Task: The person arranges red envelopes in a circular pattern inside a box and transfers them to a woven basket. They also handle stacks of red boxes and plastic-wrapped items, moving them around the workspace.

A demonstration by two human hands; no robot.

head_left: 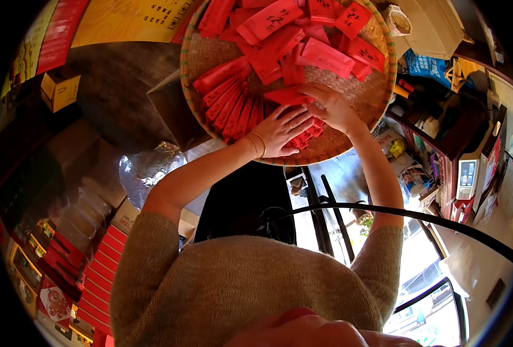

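Observation:
A round woven bamboo tray [357, 124] holds many small red packets with dark print. Along its near left side, several packets [233, 110] stand leaning together in a curved, fanned row. My left hand [280, 133] lies over the near end of this row, fingers stretched out and touching the packets. My right hand [332, 109] pinches the right end of a red packet [284, 95] just beyond the left fingers. Its fingertips are partly hidden. Loose red packets [271, 23] lie heaped across the far half of the tray.
A cardboard box [172, 107] stands left of the tray, with crumpled silver foil [152, 170] nearer me. A small yellow box [60, 92] sits far left. To the right are a blue bag [427, 68] and a cluttered shelf [435, 144]. A black cable [406, 211] crosses low right.

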